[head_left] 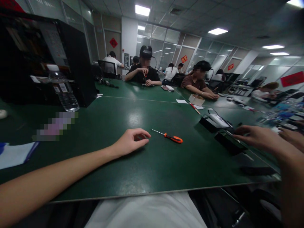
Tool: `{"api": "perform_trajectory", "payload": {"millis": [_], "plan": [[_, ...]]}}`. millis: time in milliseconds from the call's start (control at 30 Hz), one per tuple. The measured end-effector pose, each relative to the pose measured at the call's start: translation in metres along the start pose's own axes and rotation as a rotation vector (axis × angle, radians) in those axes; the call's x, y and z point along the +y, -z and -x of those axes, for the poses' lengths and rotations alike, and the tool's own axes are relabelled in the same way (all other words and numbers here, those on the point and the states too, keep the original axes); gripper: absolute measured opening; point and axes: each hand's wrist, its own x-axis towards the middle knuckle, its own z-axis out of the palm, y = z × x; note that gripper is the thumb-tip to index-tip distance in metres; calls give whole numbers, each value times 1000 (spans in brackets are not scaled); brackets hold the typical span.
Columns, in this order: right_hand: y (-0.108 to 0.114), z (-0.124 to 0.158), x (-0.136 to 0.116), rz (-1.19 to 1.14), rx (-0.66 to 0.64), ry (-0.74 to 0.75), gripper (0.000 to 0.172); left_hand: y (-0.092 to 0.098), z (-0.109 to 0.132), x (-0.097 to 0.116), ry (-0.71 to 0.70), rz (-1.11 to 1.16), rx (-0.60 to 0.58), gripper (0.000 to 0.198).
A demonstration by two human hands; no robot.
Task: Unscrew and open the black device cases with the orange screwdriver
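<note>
Head view: screwdriver (pixel 174 138) is just lying on the tabletop (pixel 133 174), its tip right by the left hand (pixel 130 141), whose fingers (pixel 140 131) are loosely curled and released. The right hand (pixel 257 137) is way over by the black box (pixel 230 143), honestly can't tell if it's gripping anything. Bottle (pixel 64 90) off to the left.

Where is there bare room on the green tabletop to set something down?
The green tabletop is bare between the orange-and-black screwdriver and the near edge, and beyond the left hand up to the pale seam. Crowded: right, where flat black objects lie by the right hand; left, around the clear plastic bottle.
</note>
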Motion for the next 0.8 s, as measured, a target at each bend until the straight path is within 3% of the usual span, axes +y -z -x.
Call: {"api": "perform_trajectory", "payload": {"millis": [100, 267, 567, 800], "plan": [[-10, -5, 13, -28, -91, -21, 41, 0, 0, 0, 0, -3, 4, 20], [-14, -6, 10, -62, -152, 14, 39, 0, 1, -1, 4, -1, 7, 19], [-13, -5, 11, -78, -157, 87, 35, -1, 1, -2, 2, -21, 2, 19], [-16, -5, 7, -69, -158, 53, 36, 0, 0, -3, -6, -30, 0, 18]]}}
